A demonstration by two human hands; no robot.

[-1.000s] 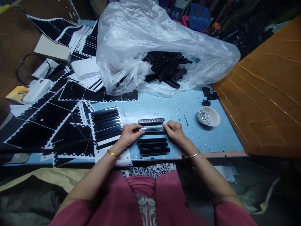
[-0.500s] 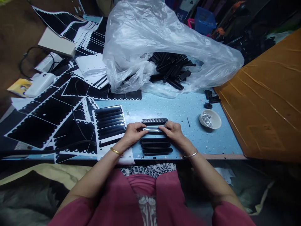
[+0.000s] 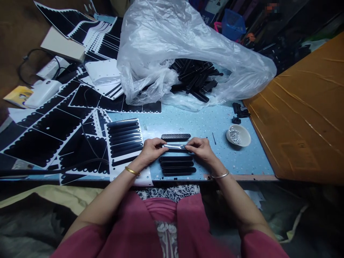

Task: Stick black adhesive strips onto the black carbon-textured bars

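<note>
Between my two hands lies a glossy black strip (image 3: 174,147), like the stickers on the sheet nearby, level with the table. My left hand (image 3: 152,150) pinches its left end between thumb and fingers. At the right end, my right hand (image 3: 201,149) grips it the same way. Just beyond it sits a black bar with a crosshatched face (image 3: 176,137). Several smooth black bars (image 3: 177,165) are lined up on the near side. Left of my left hand is a white sheet of black strip stickers (image 3: 125,138), partly under my forearm.
A large clear plastic bag (image 3: 161,39) spills black plastic parts (image 3: 197,77) at the back. Black sticker sheets (image 3: 53,129) overlap on the left. A white bowl of small metal pieces (image 3: 238,135), a thin dark pin (image 3: 214,138) and a taped brown box (image 3: 301,118) are right.
My right hand has shifted slightly right along the strip, toward its end, uncovering more of it. My left hand keeps its pinch. The whole view has shifted a little.
</note>
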